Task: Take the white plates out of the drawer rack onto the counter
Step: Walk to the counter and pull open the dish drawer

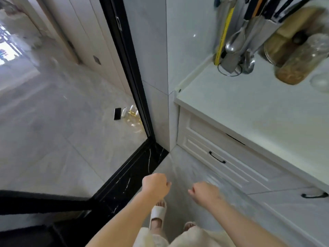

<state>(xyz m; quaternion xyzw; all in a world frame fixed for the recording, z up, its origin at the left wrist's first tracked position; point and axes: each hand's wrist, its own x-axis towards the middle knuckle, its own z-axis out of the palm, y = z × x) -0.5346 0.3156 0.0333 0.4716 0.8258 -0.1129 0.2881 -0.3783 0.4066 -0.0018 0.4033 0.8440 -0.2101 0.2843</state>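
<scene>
My left hand [155,185] and my right hand [204,192] hang in front of me over the tiled floor, both curled into loose fists with nothing in them. To their right runs a white cabinet with closed drawers; one drawer front [231,168] carries a black handle [217,157], and a second black handle [314,195] shows lower right. The pale counter [240,107] lies above the drawers. No white plates and no rack are visible; the drawers hide whatever is inside.
Hanging utensils [236,47] and a glass jar [299,63] stand at the counter's back. A black door frame [131,72] and dark threshold [128,179] lie to the left. A black phone [117,113] and a clear bottle [134,118] rest on the floor beyond.
</scene>
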